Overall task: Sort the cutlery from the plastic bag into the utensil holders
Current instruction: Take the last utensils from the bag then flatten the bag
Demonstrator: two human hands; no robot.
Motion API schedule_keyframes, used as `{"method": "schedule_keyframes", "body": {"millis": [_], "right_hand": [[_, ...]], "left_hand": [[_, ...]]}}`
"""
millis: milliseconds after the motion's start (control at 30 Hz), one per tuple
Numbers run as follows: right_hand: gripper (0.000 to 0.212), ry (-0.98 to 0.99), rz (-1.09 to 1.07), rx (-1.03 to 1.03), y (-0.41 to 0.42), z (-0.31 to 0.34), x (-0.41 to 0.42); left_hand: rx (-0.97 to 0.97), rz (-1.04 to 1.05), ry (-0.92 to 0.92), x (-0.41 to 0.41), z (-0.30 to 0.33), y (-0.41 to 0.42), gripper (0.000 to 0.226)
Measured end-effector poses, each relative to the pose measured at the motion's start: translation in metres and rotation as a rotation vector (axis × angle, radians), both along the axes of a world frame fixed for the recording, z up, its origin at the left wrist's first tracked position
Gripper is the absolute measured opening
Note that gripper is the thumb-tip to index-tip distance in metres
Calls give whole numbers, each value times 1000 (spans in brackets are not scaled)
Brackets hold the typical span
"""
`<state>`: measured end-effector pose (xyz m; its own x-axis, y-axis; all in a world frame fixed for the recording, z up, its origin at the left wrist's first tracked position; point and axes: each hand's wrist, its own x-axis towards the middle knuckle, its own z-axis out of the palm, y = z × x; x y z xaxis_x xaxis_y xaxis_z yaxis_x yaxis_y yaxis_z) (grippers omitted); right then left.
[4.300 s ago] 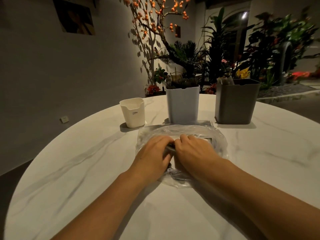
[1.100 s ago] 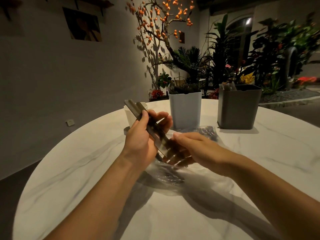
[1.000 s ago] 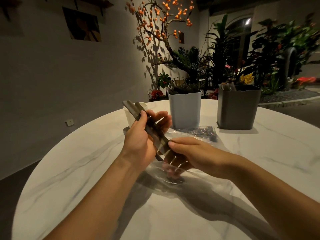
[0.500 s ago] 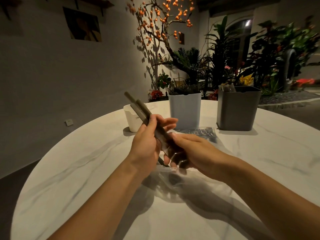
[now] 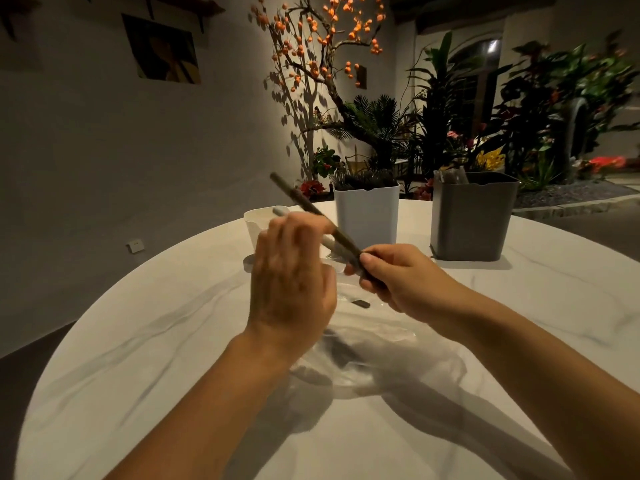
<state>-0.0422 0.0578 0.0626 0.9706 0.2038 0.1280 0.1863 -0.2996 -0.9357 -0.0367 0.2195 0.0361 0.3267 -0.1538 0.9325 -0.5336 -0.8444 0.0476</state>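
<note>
Half a second before, both my hands had been bunched together on the bundle of cutlery just above the plastic bag (image 5: 377,344). By this moment the pieces had parted: my right hand (image 5: 405,275) pinched the lower end of one long dark utensil (image 5: 311,213), its handle slanting up and away to the left, past my left hand (image 5: 291,275). The left hand was blurred and seen from the back; a paler second piece (image 5: 282,212) poked out just beyond its knuckles, so I judged it was gripping that one, though the fingers themselves were hidden from me. That split meant the sorting proper could begin, one piece for each holder, I supposed.

The bag lay crumpled on the table (image 5: 138,358) beneath and just behind my wrists, with at least one small dark piece (image 5: 360,303) left on it under my right hand. Whether more remained inside, I could not tell through the folds.

Beyond my left hand stood the small white holder (image 5: 259,220), partly hidden by it. Straight ahead of both hands was the pale blue holder (image 5: 367,216), and beyond my right hand the grey holder (image 5: 472,220), with something already standing in it. The raised handle pointed between the white and blue holders, near both rims, so swinging it carelessly could have knocked one.
</note>
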Motion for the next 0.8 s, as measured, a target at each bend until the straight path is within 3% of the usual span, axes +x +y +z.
{"method": "schedule_keyframes", "body": {"millis": [67,100,200,300,433,500,633,733,800], "right_hand": [[32,37,59,-56,-2,0,-1],[33,48,82,-77,-2,-1,-1],[34,69,92,-119,-4,1,-1],[44,67,111,31,-10,7,-2],[70,79,278,422,-18,12,-1],[67,23,294,406,-14,8,1],[46,-118,282,255,-5,2,1],[42,-105,314,318,0,2,-3],[43,-114,306,328,2,-1,-3]], "left_hand": [[258,52,35,10,0,4,53],[338,105,76,12,-2,4,53],[448,206,90,14,-6,5,14],[413,191,65,13,-5,8,9],[42,45,198,7,3,3,7],[-186,-130,313,7,8,-3,5],[-709,-755,717,-2,29,-18,26],[-812,-901,790,-2,33,-16,35],[-811,-885,818,4,26,-17,34]]}}
